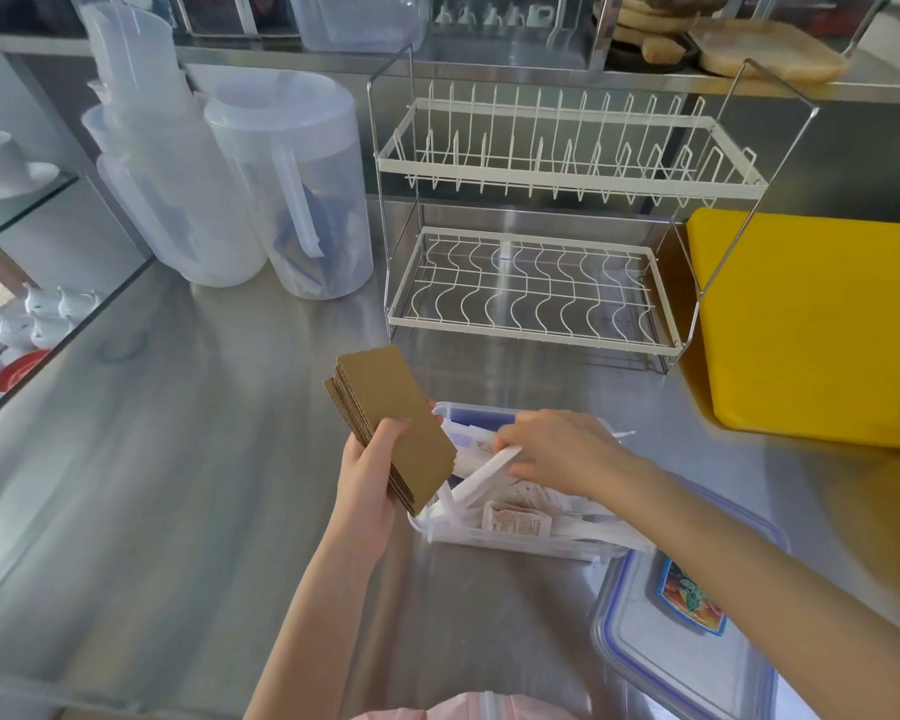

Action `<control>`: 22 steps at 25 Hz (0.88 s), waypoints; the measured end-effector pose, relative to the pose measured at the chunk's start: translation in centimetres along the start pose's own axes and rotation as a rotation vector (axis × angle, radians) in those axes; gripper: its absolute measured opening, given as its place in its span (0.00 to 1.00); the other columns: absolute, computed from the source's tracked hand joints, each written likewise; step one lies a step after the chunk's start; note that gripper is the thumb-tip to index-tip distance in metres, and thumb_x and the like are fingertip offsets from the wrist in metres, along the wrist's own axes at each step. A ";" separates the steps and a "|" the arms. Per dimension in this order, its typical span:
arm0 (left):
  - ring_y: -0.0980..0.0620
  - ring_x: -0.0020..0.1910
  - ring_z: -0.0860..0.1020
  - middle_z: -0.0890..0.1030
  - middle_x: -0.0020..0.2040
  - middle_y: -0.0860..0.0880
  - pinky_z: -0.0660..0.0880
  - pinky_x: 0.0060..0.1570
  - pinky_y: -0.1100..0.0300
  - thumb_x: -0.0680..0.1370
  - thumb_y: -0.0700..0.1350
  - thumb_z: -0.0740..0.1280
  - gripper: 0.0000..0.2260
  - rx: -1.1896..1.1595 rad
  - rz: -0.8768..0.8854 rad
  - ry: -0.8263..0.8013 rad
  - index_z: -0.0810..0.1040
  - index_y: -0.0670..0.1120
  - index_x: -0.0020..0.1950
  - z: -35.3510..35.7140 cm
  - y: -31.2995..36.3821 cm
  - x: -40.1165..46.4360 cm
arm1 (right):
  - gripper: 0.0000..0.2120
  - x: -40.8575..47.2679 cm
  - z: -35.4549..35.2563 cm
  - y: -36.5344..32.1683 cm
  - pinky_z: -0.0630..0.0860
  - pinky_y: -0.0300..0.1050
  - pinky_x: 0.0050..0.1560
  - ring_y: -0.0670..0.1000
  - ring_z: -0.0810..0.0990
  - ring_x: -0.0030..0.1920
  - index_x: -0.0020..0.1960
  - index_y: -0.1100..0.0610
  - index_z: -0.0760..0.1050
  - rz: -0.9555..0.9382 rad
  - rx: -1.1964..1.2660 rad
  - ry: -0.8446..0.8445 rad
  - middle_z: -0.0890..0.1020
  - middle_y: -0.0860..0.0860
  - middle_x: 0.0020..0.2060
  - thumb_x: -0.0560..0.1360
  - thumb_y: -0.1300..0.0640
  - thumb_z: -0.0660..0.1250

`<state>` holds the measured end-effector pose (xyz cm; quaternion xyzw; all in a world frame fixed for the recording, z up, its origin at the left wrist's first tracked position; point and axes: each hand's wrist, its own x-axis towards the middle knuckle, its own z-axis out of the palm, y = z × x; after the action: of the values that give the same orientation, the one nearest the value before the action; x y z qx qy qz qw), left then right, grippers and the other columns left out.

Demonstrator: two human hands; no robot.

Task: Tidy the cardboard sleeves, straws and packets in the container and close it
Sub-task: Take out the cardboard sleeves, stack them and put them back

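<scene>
Nearest the camera, two bare forearms reach out over a steel counter that fills most of the view. Toward its far right corner lies a large yellow board, and along its far edge stands a two-tier white wire dish rack, with two clear plastic jugs side by side toward the far left. Close to the counter's near edge, at the right, a clear lid with a blue seal rim lies flat, partly under the right forearm, with a colourful label showing on it. Just beyond the lid sits the open clear container, holding a loose jumble of white wrapped straws and small printed packets; some straws poke over its left rim. The left hand is raised just left of the container, its grip closed around a stack of brown cardboard sleeves, thumb across the front face and fingers behind, the stack tilted with its far end leaning away to the left and clear of the counter. The right hand is down inside the container, palm down and fingers curled among the straws; it seems to pinch one straw near its end, though motion blur and the hand's own back hide the fingertips, so its grip cannot be told for certain.
</scene>
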<state>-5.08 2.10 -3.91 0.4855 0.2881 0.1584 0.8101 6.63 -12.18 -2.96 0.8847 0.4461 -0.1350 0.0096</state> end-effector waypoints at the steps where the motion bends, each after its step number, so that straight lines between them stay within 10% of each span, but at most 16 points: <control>1: 0.54 0.42 0.82 0.85 0.43 0.52 0.79 0.40 0.58 0.75 0.40 0.60 0.09 0.003 0.004 -0.006 0.79 0.46 0.49 0.1 0.0 0.0 | 0.12 -0.5 0.4 0.3 0.69 0.47 0.43 0.53 0.76 0.55 0.57 0.46 0.73 0.004 0.027 0.008 0.78 0.49 0.51 0.75 0.51 0.60; 10: 0.55 0.44 0.82 0.85 0.46 0.52 0.80 0.36 0.61 0.74 0.41 0.60 0.11 -0.027 -0.005 -0.020 0.77 0.45 0.54 -0.1 -0.3 -0.4 | 0.18 -5.4 5.3 0.7 0.63 0.45 0.60 0.52 0.69 0.60 0.64 0.49 0.69 -0.060 0.123 0.022 0.74 0.50 0.58 0.78 0.48 0.51; 17: 0.56 0.43 0.83 0.86 0.43 0.53 0.80 0.38 0.60 0.75 0.42 0.61 0.10 -0.019 0.001 -0.012 0.77 0.47 0.54 -0.6 -0.2 -0.4 | 0.13 -2.7 2.6 1.4 0.69 0.44 0.51 0.53 0.75 0.54 0.56 0.54 0.75 0.109 0.277 0.305 0.77 0.52 0.53 0.78 0.54 0.54; 22: 0.56 0.39 0.83 0.85 0.39 0.54 0.79 0.32 0.63 0.75 0.43 0.61 0.08 -0.018 -0.002 -0.016 0.77 0.48 0.51 -0.8 0.0 -0.3 | 0.17 -0.1 2.0 2.6 0.72 0.50 0.58 0.55 0.74 0.59 0.64 0.54 0.69 0.167 0.018 -0.017 0.76 0.54 0.61 0.75 0.58 0.59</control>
<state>-5.86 2.51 -4.15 0.4791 0.2808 0.1566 0.8167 8.15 -14.04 -5.17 0.9176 0.3696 -0.1452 0.0168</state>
